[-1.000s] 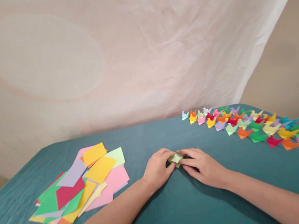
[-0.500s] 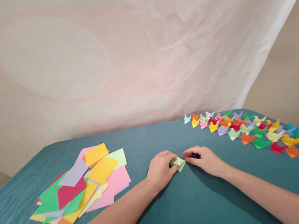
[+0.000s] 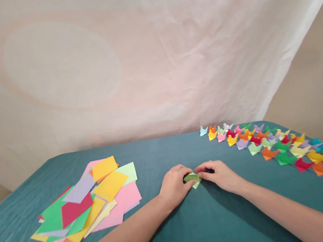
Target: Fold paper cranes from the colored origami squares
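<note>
A small light-green folded paper (image 3: 195,182) is held low over the middle of the table, with one layer bent into a curve. My left hand (image 3: 175,183) grips its left side between thumb and fingers. From the other side, my right hand (image 3: 218,174) pinches the paper's right edge with thumb and index finger. The fingers hide part of the folds.
A loose pile of coloured paper sheets (image 3: 106,186) lies to the left on the teal tablecloth (image 3: 172,232). On the right stand rows of folded paper birds (image 3: 271,153) in many colours. A pale cloth (image 3: 140,59) hangs behind the table.
My right hand has moved left and now touches the green paper, from which it was slightly apart. The paper's upper layer has bent into a curve. My left hand keeps its grip.
</note>
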`<action>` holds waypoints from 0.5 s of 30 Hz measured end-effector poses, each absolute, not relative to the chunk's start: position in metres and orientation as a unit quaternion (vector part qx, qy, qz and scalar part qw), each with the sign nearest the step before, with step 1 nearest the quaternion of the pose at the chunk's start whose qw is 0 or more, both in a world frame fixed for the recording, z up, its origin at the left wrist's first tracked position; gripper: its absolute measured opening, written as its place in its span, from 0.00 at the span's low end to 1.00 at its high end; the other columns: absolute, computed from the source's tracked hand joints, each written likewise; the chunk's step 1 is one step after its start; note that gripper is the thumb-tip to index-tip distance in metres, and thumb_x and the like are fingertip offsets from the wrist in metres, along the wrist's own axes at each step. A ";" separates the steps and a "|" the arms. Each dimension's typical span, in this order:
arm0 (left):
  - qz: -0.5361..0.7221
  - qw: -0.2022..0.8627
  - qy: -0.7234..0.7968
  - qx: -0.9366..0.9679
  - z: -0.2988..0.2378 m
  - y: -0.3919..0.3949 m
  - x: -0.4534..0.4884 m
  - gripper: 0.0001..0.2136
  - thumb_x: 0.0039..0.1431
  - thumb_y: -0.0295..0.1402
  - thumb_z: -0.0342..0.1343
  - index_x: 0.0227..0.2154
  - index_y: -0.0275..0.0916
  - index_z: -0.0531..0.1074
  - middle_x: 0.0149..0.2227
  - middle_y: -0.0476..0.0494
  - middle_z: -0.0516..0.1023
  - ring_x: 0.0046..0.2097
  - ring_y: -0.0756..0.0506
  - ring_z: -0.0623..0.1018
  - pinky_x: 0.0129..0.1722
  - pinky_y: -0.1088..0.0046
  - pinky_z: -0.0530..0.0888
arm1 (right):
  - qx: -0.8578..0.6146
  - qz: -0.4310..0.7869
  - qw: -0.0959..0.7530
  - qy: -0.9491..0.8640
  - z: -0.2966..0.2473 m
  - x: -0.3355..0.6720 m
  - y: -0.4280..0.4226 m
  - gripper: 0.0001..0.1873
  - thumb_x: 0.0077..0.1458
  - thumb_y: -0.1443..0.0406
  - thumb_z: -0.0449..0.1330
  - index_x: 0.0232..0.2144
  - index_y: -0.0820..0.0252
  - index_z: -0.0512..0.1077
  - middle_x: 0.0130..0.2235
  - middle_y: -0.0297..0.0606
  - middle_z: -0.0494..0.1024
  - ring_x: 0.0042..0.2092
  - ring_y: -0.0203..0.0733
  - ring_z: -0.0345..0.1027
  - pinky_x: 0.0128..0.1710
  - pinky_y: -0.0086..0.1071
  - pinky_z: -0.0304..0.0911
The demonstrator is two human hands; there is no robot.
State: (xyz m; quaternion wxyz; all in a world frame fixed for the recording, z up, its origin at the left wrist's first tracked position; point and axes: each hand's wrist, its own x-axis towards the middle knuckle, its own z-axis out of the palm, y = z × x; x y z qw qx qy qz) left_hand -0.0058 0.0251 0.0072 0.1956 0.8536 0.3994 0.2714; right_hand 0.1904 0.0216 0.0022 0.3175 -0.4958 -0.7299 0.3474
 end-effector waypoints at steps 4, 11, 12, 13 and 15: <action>0.276 0.199 0.400 0.851 0.006 0.026 -0.006 0.07 0.53 0.30 0.55 0.36 0.41 0.74 0.36 0.47 0.75 0.39 0.46 0.73 0.41 0.73 0.69 | -0.501 0.335 0.317 -0.733 0.001 0.190 0.021 0.12 0.51 0.61 0.57 0.35 0.60 0.77 0.35 0.38 0.80 0.38 0.45 0.71 0.42 0.38 0.62; 0.277 0.205 0.403 0.848 0.009 0.025 -0.006 0.08 0.54 0.32 0.55 0.37 0.42 0.74 0.36 0.47 0.75 0.39 0.46 0.73 0.42 0.72 0.69 | -0.508 0.319 0.318 -0.734 -0.002 0.189 0.022 0.12 0.50 0.60 0.58 0.35 0.57 0.77 0.35 0.37 0.80 0.38 0.45 0.70 0.42 0.39 0.62; 0.277 0.205 0.404 0.847 0.009 0.025 -0.006 0.08 0.54 0.32 0.55 0.37 0.42 0.74 0.36 0.47 0.75 0.40 0.46 0.73 0.42 0.72 0.69 | -0.509 0.318 0.319 -0.734 -0.002 0.189 0.022 0.12 0.50 0.60 0.58 0.35 0.57 0.77 0.35 0.37 0.79 0.38 0.45 0.70 0.42 0.38 0.62; 0.277 0.205 0.404 0.847 0.008 0.025 -0.006 0.08 0.54 0.32 0.55 0.37 0.42 0.74 0.36 0.47 0.75 0.40 0.46 0.73 0.42 0.72 0.69 | -0.510 0.317 0.319 -0.734 -0.002 0.189 0.022 0.12 0.50 0.60 0.58 0.35 0.57 0.77 0.35 0.37 0.79 0.38 0.45 0.70 0.42 0.38 0.62; 0.277 0.204 0.405 0.847 0.007 0.025 -0.006 0.08 0.55 0.32 0.55 0.38 0.42 0.74 0.36 0.46 0.75 0.40 0.46 0.74 0.42 0.72 0.69 | -0.511 0.315 0.318 -0.734 -0.003 0.188 0.022 0.12 0.50 0.60 0.58 0.35 0.57 0.77 0.35 0.37 0.79 0.38 0.45 0.70 0.41 0.38 0.62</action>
